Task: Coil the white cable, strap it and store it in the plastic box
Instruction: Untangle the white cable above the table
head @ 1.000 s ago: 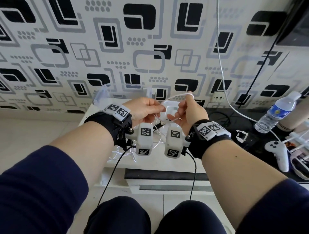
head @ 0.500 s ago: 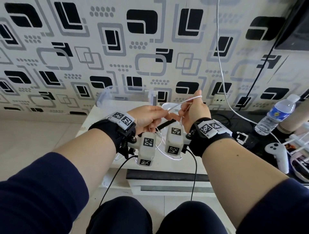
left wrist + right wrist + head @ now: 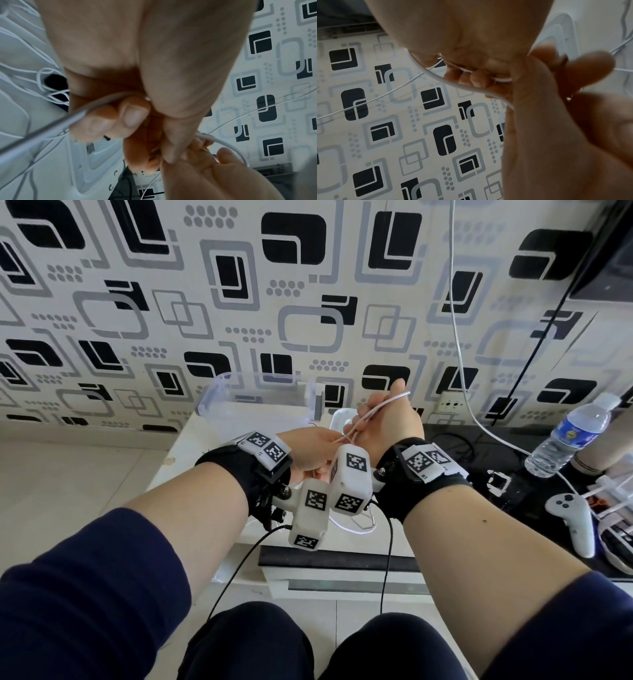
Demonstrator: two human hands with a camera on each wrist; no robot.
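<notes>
My two hands meet above the white table [image 3: 191,460], wrists nearly crossed. The left hand [image 3: 329,440] has its fingers curled round loops of the thin white cable [image 3: 96,106]. My right hand [image 3: 370,419] pinches the white cable [image 3: 383,405] just past it, and a short stretch sticks out above the thumb. In the right wrist view the cable [image 3: 488,77] runs under the right fingertips [image 3: 476,79]. Slack cable [image 3: 356,525] hangs in a loop under the wrists. The clear plastic box [image 3: 257,398] stands open against the wall, behind the hands.
A white lid [image 3: 339,419] lies beside the box. A water bottle [image 3: 568,440] and a white game controller [image 3: 572,515] sit on the black surface at right. Another white lead [image 3: 459,337] and a black one [image 3: 534,337] hang down the wall.
The hands have drawn together, the right wrist moving in over the left. The right hand has lifted its stretch of cable up and away from me.
</notes>
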